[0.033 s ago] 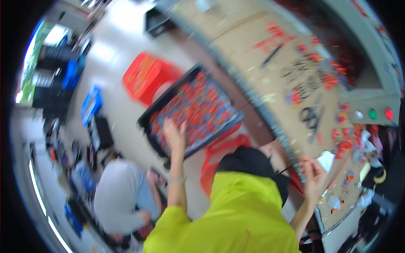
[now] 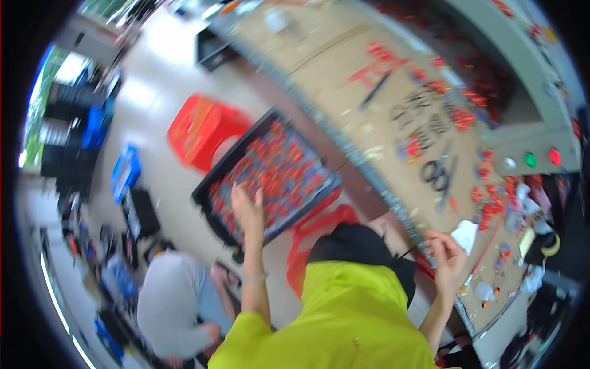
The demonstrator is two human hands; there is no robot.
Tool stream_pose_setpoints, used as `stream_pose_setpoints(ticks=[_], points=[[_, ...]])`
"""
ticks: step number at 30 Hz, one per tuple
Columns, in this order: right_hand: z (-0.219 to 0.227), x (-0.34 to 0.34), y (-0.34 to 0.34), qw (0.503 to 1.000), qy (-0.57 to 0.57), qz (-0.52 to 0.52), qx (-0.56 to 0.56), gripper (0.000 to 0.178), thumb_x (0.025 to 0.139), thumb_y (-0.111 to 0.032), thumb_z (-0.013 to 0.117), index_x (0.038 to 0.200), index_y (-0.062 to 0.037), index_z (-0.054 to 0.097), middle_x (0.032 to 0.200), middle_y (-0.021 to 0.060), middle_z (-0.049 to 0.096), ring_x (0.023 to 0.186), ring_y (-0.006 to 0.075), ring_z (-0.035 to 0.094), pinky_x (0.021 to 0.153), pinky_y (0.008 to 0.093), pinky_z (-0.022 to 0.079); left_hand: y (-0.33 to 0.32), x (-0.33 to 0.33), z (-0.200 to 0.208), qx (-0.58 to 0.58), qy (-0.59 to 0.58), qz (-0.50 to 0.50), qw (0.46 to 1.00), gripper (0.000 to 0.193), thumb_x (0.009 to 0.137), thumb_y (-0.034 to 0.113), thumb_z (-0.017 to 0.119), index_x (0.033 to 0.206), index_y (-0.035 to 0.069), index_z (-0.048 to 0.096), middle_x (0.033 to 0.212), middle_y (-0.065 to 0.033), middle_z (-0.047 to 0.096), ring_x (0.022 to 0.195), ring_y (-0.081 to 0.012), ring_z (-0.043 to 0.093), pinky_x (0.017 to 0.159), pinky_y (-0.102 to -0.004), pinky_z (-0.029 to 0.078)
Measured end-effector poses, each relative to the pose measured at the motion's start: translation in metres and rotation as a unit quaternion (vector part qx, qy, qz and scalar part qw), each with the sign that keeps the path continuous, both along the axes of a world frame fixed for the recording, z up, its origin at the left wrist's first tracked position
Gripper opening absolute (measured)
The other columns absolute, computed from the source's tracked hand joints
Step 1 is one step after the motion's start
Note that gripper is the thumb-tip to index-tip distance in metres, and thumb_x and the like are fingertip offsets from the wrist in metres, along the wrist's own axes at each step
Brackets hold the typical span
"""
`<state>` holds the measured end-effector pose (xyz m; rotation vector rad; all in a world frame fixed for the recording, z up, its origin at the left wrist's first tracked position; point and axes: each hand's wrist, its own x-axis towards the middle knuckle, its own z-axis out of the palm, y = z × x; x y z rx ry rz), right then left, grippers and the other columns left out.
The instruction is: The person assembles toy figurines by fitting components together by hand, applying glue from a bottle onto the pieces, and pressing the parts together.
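My left hand hangs over the near left part of a black tray, its thumb and fingers apart. Many small red pieces on bluish-grey backing fill that tray; whether my fingertips touch them I cannot tell. My right hand hovers by the front edge of the cardboard-covered workbench, fingers curled with the tips close together. Whatever they pinch is too small and blurred to make out. Just beside it shows a white piece of paper or card.
Scissors, a dark pen-like tool and red pieces lie on the bench. A machine housing with coloured buttons stands behind. Red stools are around the tray. Left of me a person in grey bends over.
The whole view has shifted a little, so bench, tray and stools sit slightly farther left. Both hands keep nearly the same poses, the left over the tray, the right by the bench edge.
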<state>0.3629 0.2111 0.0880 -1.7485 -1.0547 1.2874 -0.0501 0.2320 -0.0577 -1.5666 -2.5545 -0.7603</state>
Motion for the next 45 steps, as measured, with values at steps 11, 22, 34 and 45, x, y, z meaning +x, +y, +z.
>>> stream_pose_setpoints(ticks=[11,22,34,45], points=[[0.014,-0.001,0.016,0.994,0.059,-0.039,0.083,0.016,0.089,-0.003,0.056,0.098,0.0027,0.067,0.084,0.0084,0.066,0.073,0.0106,0.062,0.065,0.022,0.048,0.314,0.297,0.121,0.133,-0.229,-0.531,0.805,0.021,0.079,0.005,0.061,0.099,0.002,0.059,0.09,-0.0165,0.064,0.077,-0.0287,0.065,0.069,-0.036,0.05],[0.02,0.029,0.017,0.991,0.076,-0.081,0.074,0.017,0.091,-0.008,0.057,0.1,0.003,0.067,0.083,0.0077,0.063,0.072,0.0104,0.058,0.064,0.022,0.044,0.498,0.478,0.068,0.127,-0.023,-0.658,0.742,0.069,0.065,0.04,0.074,0.122,0.007,0.053,0.123,-0.0177,0.054,0.115,-0.0333,0.05,0.096,-0.0403,0.043],[0.018,0.044,-0.01,0.984,0.106,-0.084,0.117,0.018,0.092,-0.008,0.055,0.1,0.0044,0.066,0.084,0.0061,0.063,0.072,0.0087,0.056,0.063,0.0211,0.044,0.361,0.378,0.168,-0.017,-0.07,-0.532,0.844,0.05,0.063,0.012,0.073,0.11,0.003,0.058,0.094,-0.0144,0.063,0.089,-0.0278,0.063,0.075,-0.0348,0.05],[0.022,0.056,-0.019,0.965,0.16,-0.1,0.18,0.032,0.086,-0.003,0.062,0.117,0.0034,0.056,0.1,0.0052,0.062,0.086,0.0094,0.058,0.08,0.0238,0.047,0.067,0.316,0.187,-0.186,-0.302,-0.727,0.588,0.056,0.068,-0.003,0.067,0.121,0.004,0.048,0.109,-0.0144,0.05,0.099,-0.0314,0.055,0.084,-0.0384,0.047]])
